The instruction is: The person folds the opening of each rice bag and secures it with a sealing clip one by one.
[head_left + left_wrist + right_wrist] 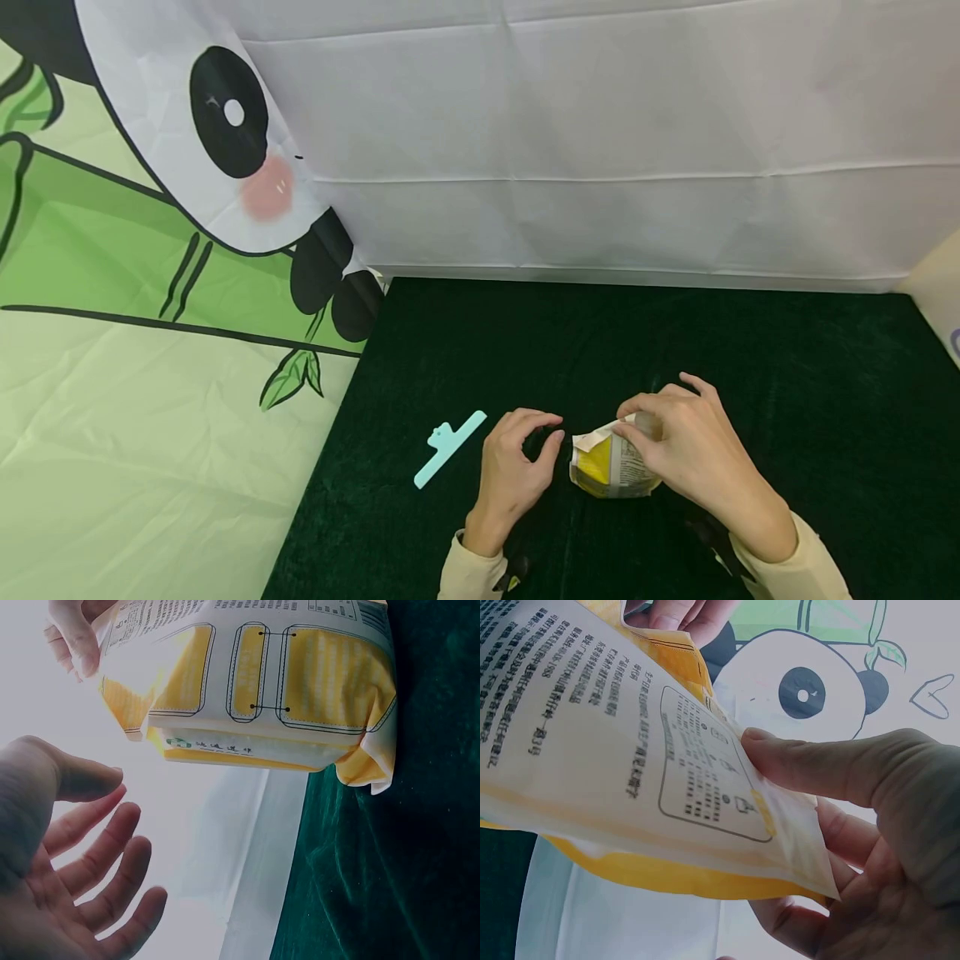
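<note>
A yellow and white printed food bag stands on the dark green cloth, with dense small text on its side. My right hand pinches the bag's top edge between thumb and fingers; in the right wrist view the thumb lies flat over the white printed panel. Just left of the bag is my left hand, its fingers loosely curved and nothing between them. A gap separates it from the bag in the left wrist view. Farther left lies a pale turquoise bag clip, set at a slant.
Dark green velvety cloth covers the table. Behind it hangs a white creased sheet, and a panda-and-bamboo print fills the left side. The table's left edge runs past the clip.
</note>
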